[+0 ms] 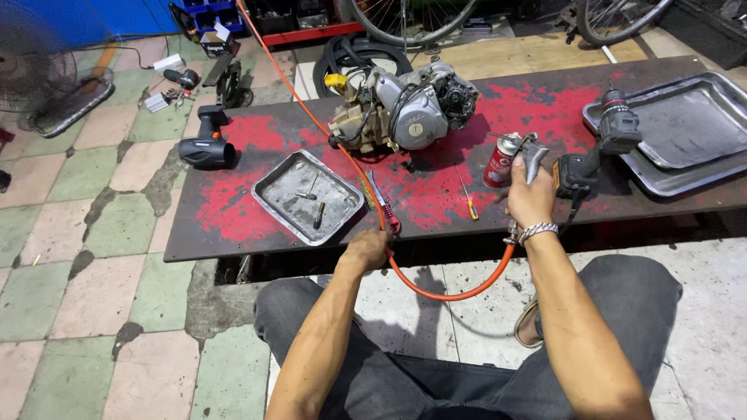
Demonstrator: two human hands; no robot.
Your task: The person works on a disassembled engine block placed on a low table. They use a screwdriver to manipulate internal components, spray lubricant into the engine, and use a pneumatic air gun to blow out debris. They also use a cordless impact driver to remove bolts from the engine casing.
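Nearest us, our right hand is wrapped around the grip of a metal air blow gun, nozzle aimed toward ten o'clock at the motorcycle engine. Our left hand is clenched on the orange air hose, which loops below the bench edge at six o'clock. We judge the work to be mid-way: the engine sits whole on the bench, and a few loose bolts already lie in the small steel tray. At three o'clock of the gun stands a cordless drill; a red spray can is just beside it. The bench is dark metal with worn red paint. Beyond lie empty steel trays, an impact driver, bicycle wheels and a tiled floor.
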